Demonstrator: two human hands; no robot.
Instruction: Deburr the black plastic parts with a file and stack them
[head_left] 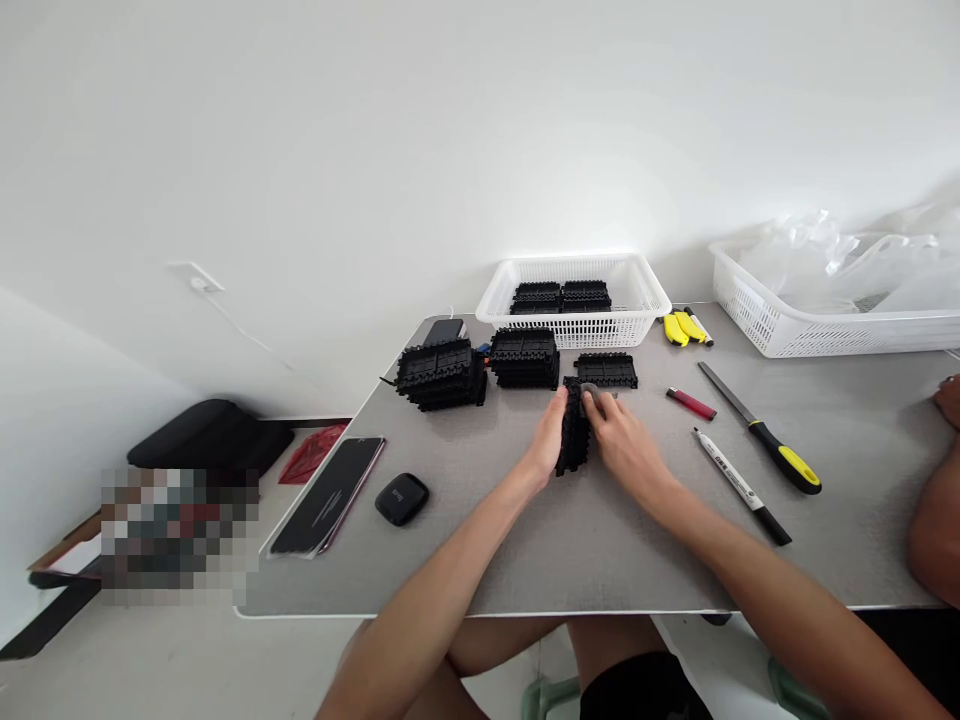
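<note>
Near the middle of the table, my left hand (549,438) is closed on the left side of a black plastic part (574,440) with toothed edges, standing on its edge. My right hand (619,432) presses at the upper right of that part, its fingers closed around a small grey piece (590,388) whose kind I cannot make out. Just behind the hands lies a single flat black part (607,369). Two stacks of similar parts stand to the left, one stack (523,357) close by and another stack (441,373) further left.
A white basket (574,328) with more black parts stands behind; another basket (825,335) holds clear plastic bags. On the right lie yellow-handled cutters (682,327), a red lighter (691,403), a marker (742,485) and a file (784,455). A phone (328,497) and black case (402,498) lie left. Another person's arm (937,530) rests at right.
</note>
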